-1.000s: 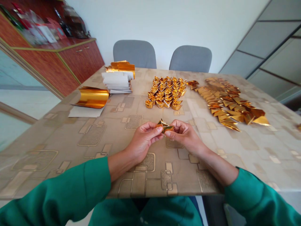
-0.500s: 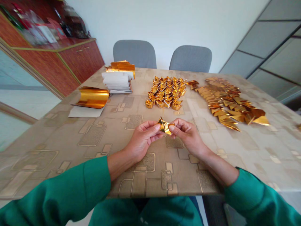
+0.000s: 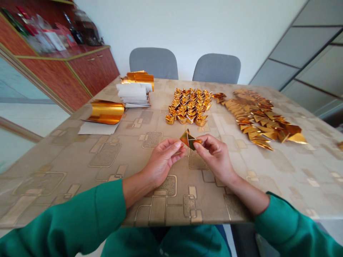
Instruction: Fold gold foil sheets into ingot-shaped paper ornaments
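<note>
The left hand [image 3: 162,162] and right hand [image 3: 217,157] pinch a folded gold paper [image 3: 189,138] between their fingers [image 3: 174,146]; patterned counter [image 3: 182,175] spreads from fingers to near edge [image 3: 187,225]; gold paper boats [image 3: 189,107] stand beyond.

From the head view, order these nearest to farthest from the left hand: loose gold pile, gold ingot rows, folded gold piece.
1. Folded gold piece: by the left hand.
2. Gold ingot rows: ahead, slightly right.
3. Loose gold pile: far right.
</note>
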### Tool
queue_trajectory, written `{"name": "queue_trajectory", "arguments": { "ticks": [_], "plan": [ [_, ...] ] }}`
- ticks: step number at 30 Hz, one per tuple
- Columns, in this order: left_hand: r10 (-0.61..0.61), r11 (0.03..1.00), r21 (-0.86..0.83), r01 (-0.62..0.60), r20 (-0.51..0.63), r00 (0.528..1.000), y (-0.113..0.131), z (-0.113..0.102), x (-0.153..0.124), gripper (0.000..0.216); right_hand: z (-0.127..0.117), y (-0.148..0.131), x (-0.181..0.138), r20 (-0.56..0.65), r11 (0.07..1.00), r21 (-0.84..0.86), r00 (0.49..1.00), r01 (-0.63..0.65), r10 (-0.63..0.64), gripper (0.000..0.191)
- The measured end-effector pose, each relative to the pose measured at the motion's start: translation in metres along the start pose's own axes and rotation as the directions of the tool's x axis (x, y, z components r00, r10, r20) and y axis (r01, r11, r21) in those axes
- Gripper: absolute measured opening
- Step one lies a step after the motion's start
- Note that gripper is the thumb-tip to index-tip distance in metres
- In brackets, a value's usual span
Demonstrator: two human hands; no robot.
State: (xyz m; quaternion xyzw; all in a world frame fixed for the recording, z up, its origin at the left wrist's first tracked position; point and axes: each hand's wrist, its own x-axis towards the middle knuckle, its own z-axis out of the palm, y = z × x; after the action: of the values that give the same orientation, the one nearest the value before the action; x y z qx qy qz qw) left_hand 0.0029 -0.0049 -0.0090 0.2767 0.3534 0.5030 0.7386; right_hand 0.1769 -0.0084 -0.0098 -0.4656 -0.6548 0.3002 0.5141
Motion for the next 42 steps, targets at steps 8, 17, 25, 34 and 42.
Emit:
{"name": "queue_trajectory", "arguments": {
  "ticks": [8,17,25,34,42],
  "plan": [
    [-0.038,0.999,-0.040,0.037,-0.014,0.999,-0.002,0.003,-0.002,0.032,0.005,-0.013,-0.006,0.019,0.959,-0.220,0.984,0.179,-0.180,0.007],
    [-0.120,0.993,0.011,0.120,0.161,0.980,0.003,-0.002,0.001,0.029,0.000,-0.012,-0.008,0.215,0.955,0.275,0.975,-0.108,0.049,0.029],
    [-0.222,0.973,0.137,0.186,0.340,0.914,0.006,-0.011,0.005,0.020,-0.003,-0.010,-0.004,0.494,0.626,0.522,0.804,-0.580,0.333,0.031],
    [-0.355,0.928,0.061,0.367,0.444,0.823,0.014,-0.006,-0.003,0.020,-0.015,-0.014,-0.002,0.748,0.323,0.520,0.604,-0.791,0.274,0.025],
    [-0.337,0.934,0.033,0.357,0.421,0.842,0.015,-0.004,-0.004,0.020,-0.015,-0.019,-0.001,0.770,0.276,0.509,0.574,-0.815,0.277,0.024]
  ]
}}
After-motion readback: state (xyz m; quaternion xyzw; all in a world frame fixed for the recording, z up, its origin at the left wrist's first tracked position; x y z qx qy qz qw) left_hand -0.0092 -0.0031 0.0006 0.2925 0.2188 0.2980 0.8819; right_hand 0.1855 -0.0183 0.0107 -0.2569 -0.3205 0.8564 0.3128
